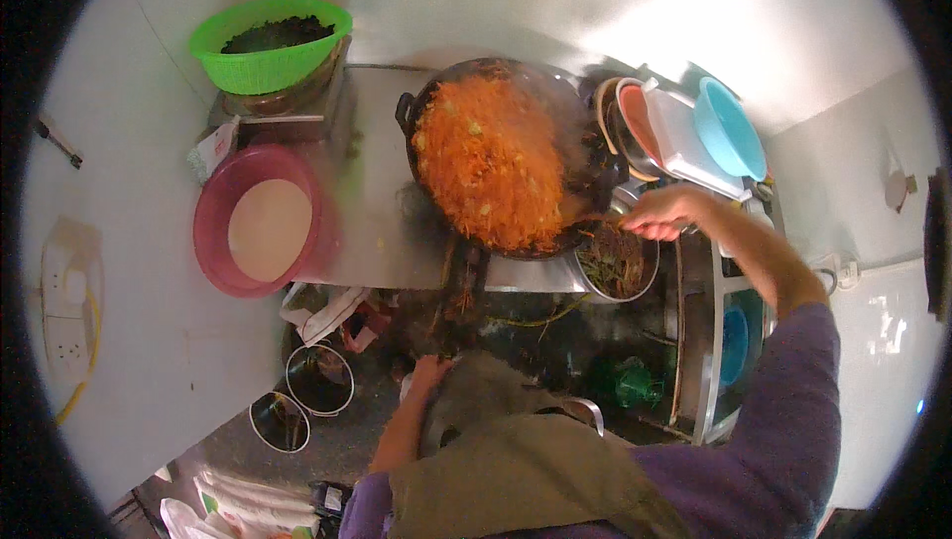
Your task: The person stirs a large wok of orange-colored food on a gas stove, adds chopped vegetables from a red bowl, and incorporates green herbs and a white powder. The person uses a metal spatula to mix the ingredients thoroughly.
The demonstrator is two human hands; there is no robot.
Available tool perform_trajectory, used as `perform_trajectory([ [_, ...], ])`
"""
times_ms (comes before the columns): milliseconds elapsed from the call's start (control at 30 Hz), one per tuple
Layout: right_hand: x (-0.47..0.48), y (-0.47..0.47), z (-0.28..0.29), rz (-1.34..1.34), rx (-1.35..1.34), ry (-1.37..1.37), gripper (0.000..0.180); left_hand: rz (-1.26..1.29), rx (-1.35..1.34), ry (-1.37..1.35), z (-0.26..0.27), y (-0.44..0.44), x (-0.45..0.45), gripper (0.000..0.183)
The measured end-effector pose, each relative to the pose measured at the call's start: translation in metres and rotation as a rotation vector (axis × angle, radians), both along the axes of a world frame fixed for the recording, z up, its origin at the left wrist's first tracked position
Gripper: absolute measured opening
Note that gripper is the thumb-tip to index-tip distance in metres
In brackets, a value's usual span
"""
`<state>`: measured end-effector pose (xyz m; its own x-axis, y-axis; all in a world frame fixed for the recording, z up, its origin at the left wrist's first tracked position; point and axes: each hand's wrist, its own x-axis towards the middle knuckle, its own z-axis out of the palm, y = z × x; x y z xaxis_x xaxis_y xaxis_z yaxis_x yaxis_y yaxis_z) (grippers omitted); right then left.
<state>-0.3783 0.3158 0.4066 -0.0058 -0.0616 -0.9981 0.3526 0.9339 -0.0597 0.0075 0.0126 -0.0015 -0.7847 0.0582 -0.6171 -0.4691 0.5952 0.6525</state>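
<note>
A large dark wok on the counter holds a heap of shredded orange food, with paler bits mixed in. Steam hangs over its right side. My right hand grips the handle of a cooking utensil at the wok's lower right rim. The utensil's working end is hidden in the food. My left hand is low, beside the olive apron. Its fingers are curled, and I cannot tell whether anything is in them. Below my right hand stands a metal bowl of dark stringy scraps.
Left on the counter stand a pink basin of pale liquid and a green colander of dark food. Basins and trays, including a light-blue basin, lean at right. Two buckets stand on the floor at left.
</note>
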Motion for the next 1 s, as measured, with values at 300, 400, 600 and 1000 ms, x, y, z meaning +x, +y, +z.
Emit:
perform_trajectory([
  [300, 0.003, -0.083, -0.127, -0.353, -0.494, 0.708, 0.037, 0.083, -0.088, -0.083, 0.034, 0.004, -0.002, 0.050],
  [400, 0.001, -0.081, -0.122, -0.213, -0.397, 0.817, 0.032, 0.087, -0.127, -0.168, 0.027, 0.006, 0.002, 0.049],
  [600, 0.016, -0.059, -0.089, 0.145, -0.232, 1.108, 0.033, -0.007, -0.100, -0.126, 0.007, 0.003, 0.008, 0.047],
  [1000, 0.080, -0.048, 0.016, 0.950, 0.008, 1.549, 0.024, -0.044, -0.045, 0.027, -0.013, -0.002, 0.002, 0.056],
])
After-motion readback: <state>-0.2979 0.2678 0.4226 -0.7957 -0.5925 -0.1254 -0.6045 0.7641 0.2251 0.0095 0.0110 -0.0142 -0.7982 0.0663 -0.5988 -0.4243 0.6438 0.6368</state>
